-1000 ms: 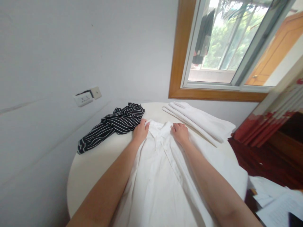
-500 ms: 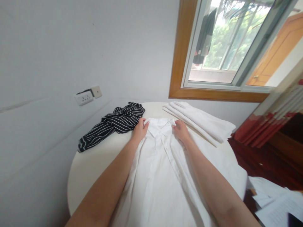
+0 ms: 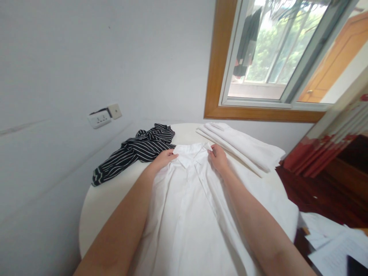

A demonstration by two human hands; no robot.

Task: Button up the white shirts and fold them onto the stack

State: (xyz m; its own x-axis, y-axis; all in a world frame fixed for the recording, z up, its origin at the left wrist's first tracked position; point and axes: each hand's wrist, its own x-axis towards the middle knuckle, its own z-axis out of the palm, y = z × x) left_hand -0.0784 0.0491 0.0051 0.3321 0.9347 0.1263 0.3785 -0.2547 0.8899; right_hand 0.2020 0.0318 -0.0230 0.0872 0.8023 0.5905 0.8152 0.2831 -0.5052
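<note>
A white collared shirt (image 3: 189,207) lies front side up on a round white table (image 3: 112,203), its collar toward the wall and its body running down toward me. My left hand (image 3: 166,158) is closed on the left side of the shirt at the collar. At the collar's right tip, my right hand (image 3: 218,156) pinches the cloth between thumb and fingers. Close beyond my left hand lies a crumpled black-and-white striped garment (image 3: 138,149). A folded white garment (image 3: 244,145) rests behind and to the right of my right hand.
The wall (image 3: 143,69) with a socket (image 3: 99,119) stands right behind the table. A wood-framed window (image 3: 211,88) is at the upper right, and a red and cream curtain (image 3: 310,149) hangs beside it. Papers (image 3: 336,249) lie low at the right.
My left hand has shifted slightly left and toward me along the shirt's collar area, spreading the left shoulder outward. My right hand stays at the collar's right tip.
</note>
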